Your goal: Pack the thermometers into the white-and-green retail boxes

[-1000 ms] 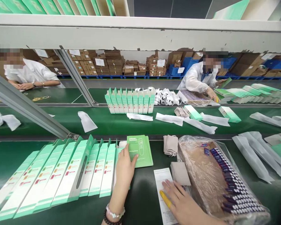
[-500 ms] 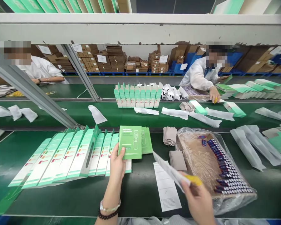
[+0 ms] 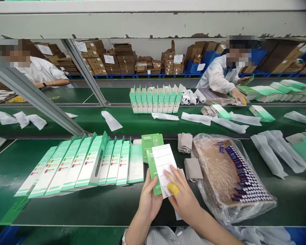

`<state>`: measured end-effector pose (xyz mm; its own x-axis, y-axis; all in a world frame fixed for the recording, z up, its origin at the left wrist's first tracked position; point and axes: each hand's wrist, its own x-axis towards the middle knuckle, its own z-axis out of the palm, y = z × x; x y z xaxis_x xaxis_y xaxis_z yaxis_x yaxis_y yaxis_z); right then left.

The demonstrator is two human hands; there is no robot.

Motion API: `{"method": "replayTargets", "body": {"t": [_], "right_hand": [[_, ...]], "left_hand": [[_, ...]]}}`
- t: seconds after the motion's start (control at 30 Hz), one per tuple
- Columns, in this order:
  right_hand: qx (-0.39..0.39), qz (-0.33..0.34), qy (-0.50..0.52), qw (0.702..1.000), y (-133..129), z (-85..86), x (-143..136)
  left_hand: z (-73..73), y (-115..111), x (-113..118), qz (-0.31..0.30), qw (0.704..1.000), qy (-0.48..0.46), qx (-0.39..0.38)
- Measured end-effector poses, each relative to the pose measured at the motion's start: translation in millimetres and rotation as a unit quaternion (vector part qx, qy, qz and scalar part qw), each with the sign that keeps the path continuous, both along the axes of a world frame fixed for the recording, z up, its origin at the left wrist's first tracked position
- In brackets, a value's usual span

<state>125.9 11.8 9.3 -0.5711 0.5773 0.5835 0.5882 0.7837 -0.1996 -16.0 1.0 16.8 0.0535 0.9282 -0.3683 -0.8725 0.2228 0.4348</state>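
Note:
My left hand (image 3: 150, 194) is closed round the edge of a green booklet (image 3: 156, 189), with "In…" lettering at its top. Over that booklet lies a white printed leaflet (image 3: 164, 157), held by my right hand (image 3: 180, 192), whose fingers rest flat on its face and pinch its right side. A yellow cover (image 3: 172, 189) is on one finger of the right hand. Just behind, more green booklets (image 3: 152, 137) lie on the bench. Part of another white leaflet (image 3: 178, 216) shows beneath my right hand.
Open green-and-white boxes (image 3: 88, 165) lean in a row at left. Grey pouches (image 3: 193, 169) lie beside a plastic-lined carton (image 3: 211, 170) of batteries (image 3: 252, 194). Across, a belt (image 3: 132, 126) carries white sleeves (image 3: 196, 118) and boxes; two people work behind it. A metal post (image 3: 85, 73) slants at left.
The green booklet in my left hand has come down and nearer. My right hand has brought the white leaflet left onto it. The far boxes have shifted right in view.

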Motion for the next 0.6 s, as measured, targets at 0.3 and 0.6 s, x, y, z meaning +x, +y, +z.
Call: {"method": "replayTargets", "body": {"t": [0.3,0.6], "right_hand": [[-0.004,0.018,-0.049,0.999,-6.8,-7.0,9.1],[-0.098,-0.037,-0.007,0.995,19.0,2.8,64.0]], "left_hand": [[-5.4,10.3,10.9,-0.022,0.998,0.033,-0.049],[-14.1,10.6,0.7,-0.034,0.990,0.127,-0.051]]}}
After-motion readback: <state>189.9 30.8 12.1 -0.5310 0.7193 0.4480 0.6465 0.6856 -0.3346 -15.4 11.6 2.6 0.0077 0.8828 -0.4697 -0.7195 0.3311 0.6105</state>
